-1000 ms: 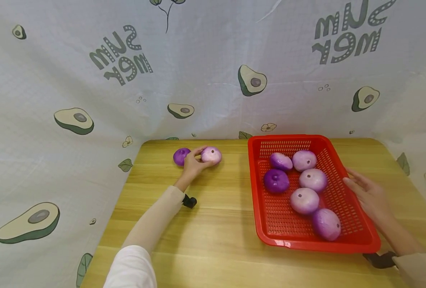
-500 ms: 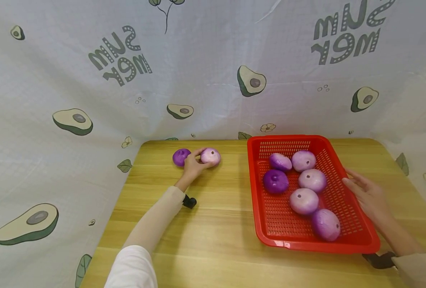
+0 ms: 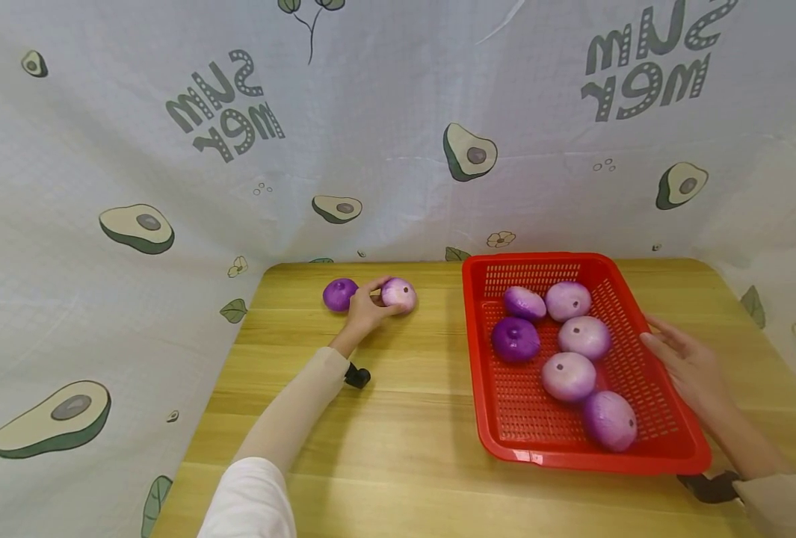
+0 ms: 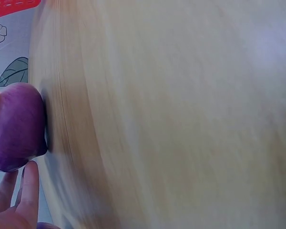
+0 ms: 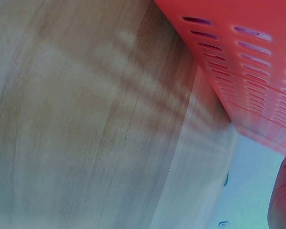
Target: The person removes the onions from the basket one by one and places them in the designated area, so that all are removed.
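While the printed cloth backdrop [image 3: 398, 112] (avocados and mirrored lettering) closes off the rear and both sides of the scene, the wooden table [image 3: 404, 426] forms the whole working surface, its grain running side to side. The red perforated basket [image 3: 660, 448] stands on the right half of the table and contains six purple onions [image 3: 568, 376], which lie loosely against one another on its floor. The right hand [image 3: 687, 366] rests flat against the basket's right outer wall with fingers extended and holding nothing; judged from this contact, it steadies the basket against sliding. At the far left edge, the left hand [image 3: 364, 310] closes its fingers around the pale purple onion [image 3: 400, 294], which sits on the table within the grasp, not visibly lifted. The left wrist view shows an onion by the fingertips [image 4: 28, 191] at the table edge. The dark purple onion [image 3: 339, 294] lies just beside that hand, on its left, apart from the basket and untouched.
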`<action>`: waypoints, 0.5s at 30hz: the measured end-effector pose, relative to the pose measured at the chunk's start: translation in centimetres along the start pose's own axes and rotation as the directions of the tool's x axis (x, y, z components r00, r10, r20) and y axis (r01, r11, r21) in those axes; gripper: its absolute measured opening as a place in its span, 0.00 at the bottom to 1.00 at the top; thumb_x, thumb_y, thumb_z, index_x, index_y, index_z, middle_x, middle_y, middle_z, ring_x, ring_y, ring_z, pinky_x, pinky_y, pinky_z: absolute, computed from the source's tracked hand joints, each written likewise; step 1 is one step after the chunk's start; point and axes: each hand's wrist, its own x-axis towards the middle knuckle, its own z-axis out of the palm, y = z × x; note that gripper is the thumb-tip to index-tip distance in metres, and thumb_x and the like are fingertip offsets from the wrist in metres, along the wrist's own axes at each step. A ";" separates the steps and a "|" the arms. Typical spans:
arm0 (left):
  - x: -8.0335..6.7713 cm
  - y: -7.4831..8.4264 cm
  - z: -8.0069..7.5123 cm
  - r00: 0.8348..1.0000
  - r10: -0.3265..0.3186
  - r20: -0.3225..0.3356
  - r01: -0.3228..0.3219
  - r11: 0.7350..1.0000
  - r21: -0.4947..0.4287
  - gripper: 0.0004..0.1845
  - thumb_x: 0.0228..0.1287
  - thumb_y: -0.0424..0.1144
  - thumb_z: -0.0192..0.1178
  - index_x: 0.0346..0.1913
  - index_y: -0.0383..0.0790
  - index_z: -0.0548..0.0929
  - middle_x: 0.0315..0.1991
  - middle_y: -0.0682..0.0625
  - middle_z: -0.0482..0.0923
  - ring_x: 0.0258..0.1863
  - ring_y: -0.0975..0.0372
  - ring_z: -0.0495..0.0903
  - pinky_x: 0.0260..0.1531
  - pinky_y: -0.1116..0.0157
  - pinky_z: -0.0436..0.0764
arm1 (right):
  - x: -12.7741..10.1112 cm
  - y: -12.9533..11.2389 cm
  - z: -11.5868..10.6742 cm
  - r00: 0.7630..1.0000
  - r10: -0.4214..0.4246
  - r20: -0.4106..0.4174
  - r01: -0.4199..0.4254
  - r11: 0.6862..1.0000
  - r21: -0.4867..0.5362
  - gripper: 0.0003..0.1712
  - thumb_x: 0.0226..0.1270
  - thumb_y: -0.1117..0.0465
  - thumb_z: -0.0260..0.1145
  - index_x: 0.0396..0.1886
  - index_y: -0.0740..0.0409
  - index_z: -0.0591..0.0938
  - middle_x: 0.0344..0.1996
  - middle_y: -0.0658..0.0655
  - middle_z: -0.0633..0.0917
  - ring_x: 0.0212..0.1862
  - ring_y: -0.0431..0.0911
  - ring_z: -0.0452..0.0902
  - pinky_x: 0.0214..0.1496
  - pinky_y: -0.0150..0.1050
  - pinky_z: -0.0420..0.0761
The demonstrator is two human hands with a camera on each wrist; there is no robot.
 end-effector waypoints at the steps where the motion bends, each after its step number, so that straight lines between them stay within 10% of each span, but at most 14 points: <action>1: 0.0 0.0 0.0 1.000 -0.001 0.001 0.001 1.000 -0.003 0.36 0.52 0.34 0.78 0.66 0.39 0.77 0.61 0.41 0.77 0.53 0.49 0.82 0.54 0.60 0.80 | 0.0 0.0 0.0 1.000 0.003 0.001 -0.003 1.000 -0.004 0.31 0.79 0.60 0.56 0.78 0.48 0.63 0.38 0.35 0.82 0.31 0.38 0.85 0.26 0.40 0.85; 15: -0.1 1.2 -0.8 1.000 0.013 -0.004 -0.013 1.000 -0.018 0.36 0.51 0.33 0.78 0.66 0.38 0.77 0.65 0.41 0.74 0.58 0.45 0.76 0.56 0.54 0.79 | 0.1 0.3 0.0 1.000 -0.009 0.019 0.006 0.989 0.150 0.29 0.78 0.63 0.57 0.75 0.44 0.68 0.39 0.38 0.84 0.32 0.39 0.86 0.27 0.38 0.85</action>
